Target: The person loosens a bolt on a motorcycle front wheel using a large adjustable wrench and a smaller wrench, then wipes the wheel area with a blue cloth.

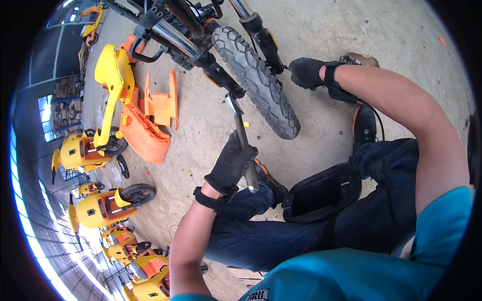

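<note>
My left hand [228,165], in a black glove, is closed around a long grey metal wrench [241,128]. The wrench's upper head meets the lower end of the left fork leg [216,71] of a two-wheeler. Between the fork legs stands the front wheel, with a grey knobby tyre [261,90]. At the foot of the right fork leg [262,44] is my right hand [306,73], also gloved in black, its fingers curled in. A small tip shows between that hand and the fork; whatever it grips is hidden.
Loose orange body panels [145,133] and a yellow panel [113,75] lie left of the wheel. Several yellow scooters [103,208] line the left side. A black case-like object [324,193] sits between my legs. A cable [382,135] hangs from my right wrist.
</note>
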The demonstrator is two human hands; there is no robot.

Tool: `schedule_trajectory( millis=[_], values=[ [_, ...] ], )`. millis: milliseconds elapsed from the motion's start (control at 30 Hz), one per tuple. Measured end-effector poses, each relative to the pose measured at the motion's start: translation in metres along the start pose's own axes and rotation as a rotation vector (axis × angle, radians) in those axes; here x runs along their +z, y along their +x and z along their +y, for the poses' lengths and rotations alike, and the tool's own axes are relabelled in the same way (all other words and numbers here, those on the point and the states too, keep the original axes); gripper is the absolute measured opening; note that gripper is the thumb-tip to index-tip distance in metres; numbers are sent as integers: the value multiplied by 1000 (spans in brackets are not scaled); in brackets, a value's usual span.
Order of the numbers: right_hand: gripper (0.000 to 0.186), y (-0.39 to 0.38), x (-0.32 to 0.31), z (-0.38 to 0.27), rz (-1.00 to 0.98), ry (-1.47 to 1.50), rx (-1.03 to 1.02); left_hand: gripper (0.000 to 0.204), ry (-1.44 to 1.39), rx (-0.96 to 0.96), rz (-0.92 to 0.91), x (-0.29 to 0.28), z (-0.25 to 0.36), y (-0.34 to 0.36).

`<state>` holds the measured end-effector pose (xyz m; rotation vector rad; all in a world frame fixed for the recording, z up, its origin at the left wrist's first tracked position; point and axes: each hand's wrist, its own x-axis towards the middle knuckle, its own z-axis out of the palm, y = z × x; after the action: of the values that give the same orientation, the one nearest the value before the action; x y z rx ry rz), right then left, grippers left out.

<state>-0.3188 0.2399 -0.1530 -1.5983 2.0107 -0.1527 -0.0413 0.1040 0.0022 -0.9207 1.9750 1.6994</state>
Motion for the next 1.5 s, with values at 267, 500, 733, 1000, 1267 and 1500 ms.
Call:
schedule_trajectory(
  millis=[267, 500, 733, 1000, 1267, 1500],
  values=[
    [12, -4, -2, -5, 14, -23, 47, 33, 8, -52, 46, 24, -16, 8],
    [17, -3, 12, -2, 84, 470, 42, 32, -132, -43, 148, 38, -45, 27],
    [38, -35, -12, -56, 312, 428, 323, 24, -265, -148, 107, 38, -50, 36],
    [43, -28, 5, -46, 396, 193, 205, 25, -260, -149, 97, 39, -54, 39],
    [46, -32, 4, -43, 373, 153, 216, 25, -259, -88, 126, 52, -59, 45],
    [40, -27, -9, -41, 346, 146, 193, 27, -18, -40, 316, 63, -113, 70]
  ],
)
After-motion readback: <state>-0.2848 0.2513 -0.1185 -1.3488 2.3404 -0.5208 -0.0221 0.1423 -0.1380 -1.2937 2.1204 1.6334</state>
